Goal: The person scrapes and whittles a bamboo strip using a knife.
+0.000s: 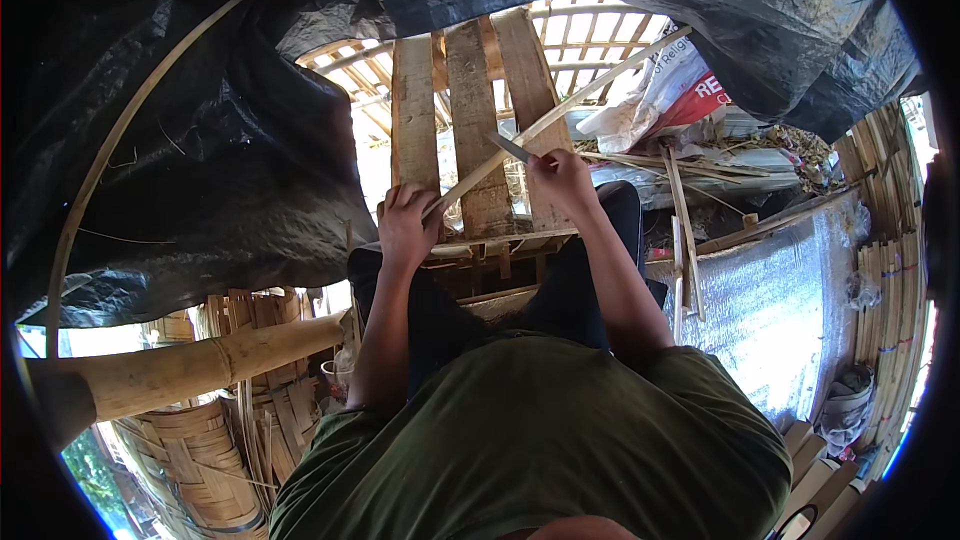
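Observation:
A long pale bamboo strip (590, 90) slants from my left hand up to the far right, over a bench of wooden planks (470, 110). My left hand (409, 218) is closed around the strip's near end, at the bench's near left. In my right hand (562, 182) is a knife (511, 148), its handle hidden in my fingers. The blade points up to the left and crosses the strip about midway along the visible part. Whether the blade's edge touches the strip, I cannot tell.
Black plastic sheeting (200, 160) hangs at the left and overhead. A thick bamboo pole (230, 352) and a woven bamboo basket (195, 460) are at lower left. Right of the bench lie a white and red sack (665, 90), loose strips (682, 225) and a silvery sheet (775, 290).

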A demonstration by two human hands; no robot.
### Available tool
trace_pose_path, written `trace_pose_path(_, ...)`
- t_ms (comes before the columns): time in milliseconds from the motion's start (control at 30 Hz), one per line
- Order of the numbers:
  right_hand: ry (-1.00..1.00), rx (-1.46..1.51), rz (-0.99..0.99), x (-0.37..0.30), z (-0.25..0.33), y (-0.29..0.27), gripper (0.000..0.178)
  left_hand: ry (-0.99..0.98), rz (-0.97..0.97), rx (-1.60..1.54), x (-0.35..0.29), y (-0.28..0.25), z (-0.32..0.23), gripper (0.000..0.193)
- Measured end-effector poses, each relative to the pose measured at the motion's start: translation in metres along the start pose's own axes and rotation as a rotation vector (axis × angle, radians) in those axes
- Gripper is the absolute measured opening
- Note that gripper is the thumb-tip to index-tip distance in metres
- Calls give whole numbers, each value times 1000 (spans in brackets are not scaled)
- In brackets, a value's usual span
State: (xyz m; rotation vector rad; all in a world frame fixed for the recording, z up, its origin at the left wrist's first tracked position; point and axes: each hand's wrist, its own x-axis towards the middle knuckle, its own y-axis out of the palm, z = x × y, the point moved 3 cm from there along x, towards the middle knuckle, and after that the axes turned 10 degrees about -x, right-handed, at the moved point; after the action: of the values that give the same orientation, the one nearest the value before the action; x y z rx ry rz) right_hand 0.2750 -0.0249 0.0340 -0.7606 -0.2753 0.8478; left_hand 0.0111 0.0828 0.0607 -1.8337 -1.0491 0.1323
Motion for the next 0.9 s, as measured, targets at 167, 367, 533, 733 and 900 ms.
trace_pose_path(167,-2,-70,81,38,2,19,37,147,31,-23,-1,7,2,18)
trace_pose_path(367,100,-137,109,18,49,5,41,12,75,-70,-8,12,10,16)
trace_pose_path(533,41,-171,90,21,38,26,50,8,33,-78,-10,13,11,15)
trace_pose_path(733,90,-149,87,4,57,38,44,60,8,-88,-7,13,13,14)
trace_pose_path(900,7,-258,105,11,46,48,43,-1,34,-83,-10,9,12,13)
